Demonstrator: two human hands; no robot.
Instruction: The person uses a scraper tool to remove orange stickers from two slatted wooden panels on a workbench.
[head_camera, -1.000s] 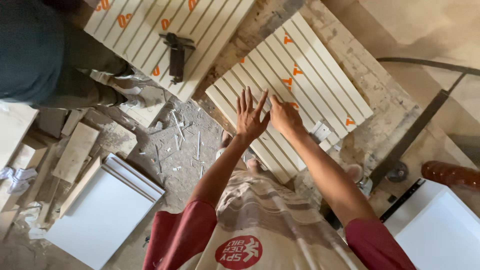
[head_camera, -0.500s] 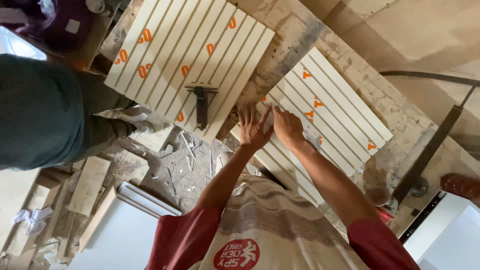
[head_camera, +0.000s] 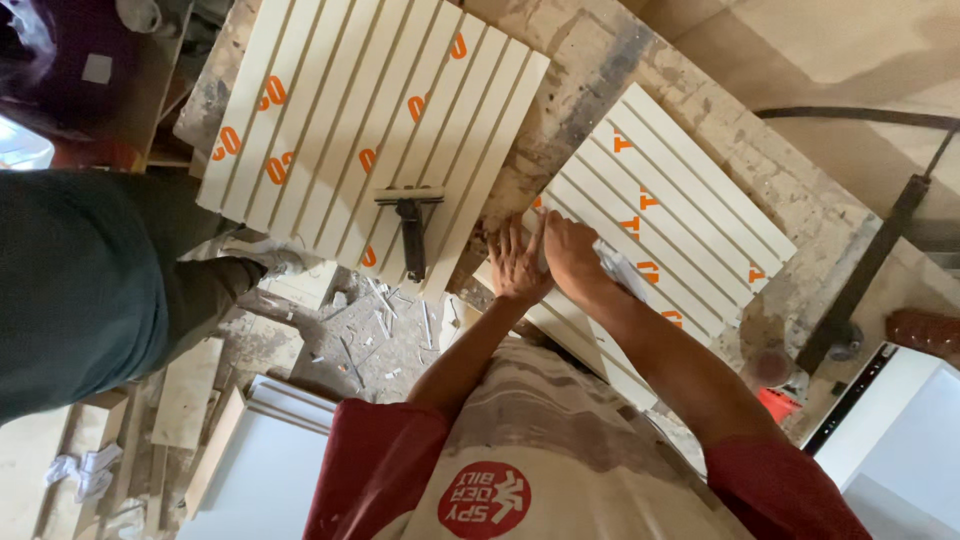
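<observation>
A cream ribbed panel with orange marks lies slanted on the dusty floor at the right. Both my hands meet at its near left end. My left hand rests flat with its fingers spread against the panel's corner and holds nothing. Beside it, touching it, my right hand curls over the panel's end edge and grips it. A second, larger ribbed panel lies at the upper left. A black T-shaped hand tool rests on that panel's near edge, apart from my hands.
Another person in dark green trousers stands at the left, a shoe by the larger panel. White offcuts litter the floor. White boards lie at the bottom left, a white cabinet at the bottom right, and a black bar beside it.
My hands, which were raised with fingers spread above the right panel, have dropped together onto its near end. The view has shifted, so the left panel and the other person's leg show more.
</observation>
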